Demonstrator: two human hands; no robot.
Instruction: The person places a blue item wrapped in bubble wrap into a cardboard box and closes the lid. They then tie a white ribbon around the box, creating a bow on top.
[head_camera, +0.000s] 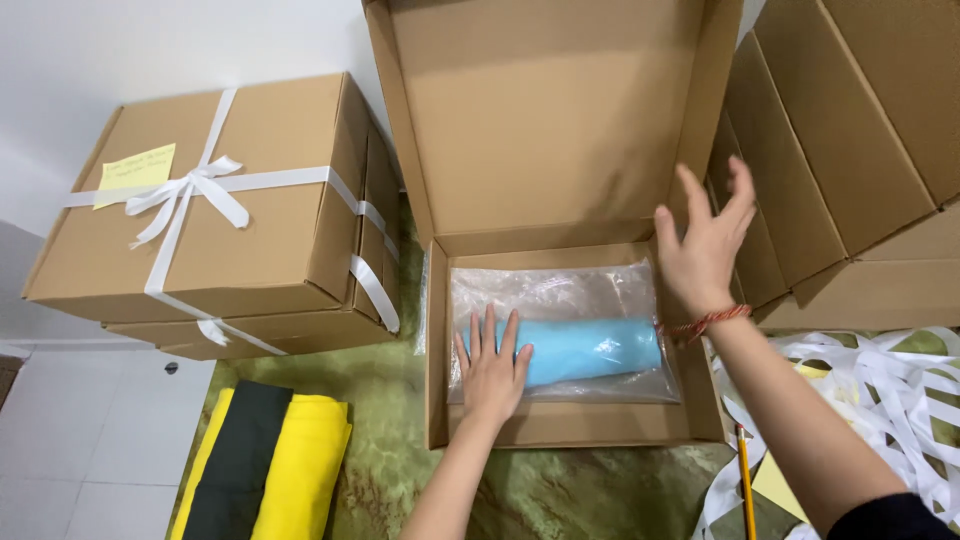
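Blue fabric roll (590, 348) in its clear bag is already in the open box (560, 425), under the left hand (492, 362)'s flat spread fingers, while the right hand (703, 245), fingers open and empty, hovers by the still-raised lid (550, 110).

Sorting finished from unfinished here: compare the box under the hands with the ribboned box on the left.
The open box has its lid up and shows a blue roll in a clear bag; the tied box is shut. The tied box has a white ribbon bow and yellow note; the open box has neither. Both are plain brown cardboard.
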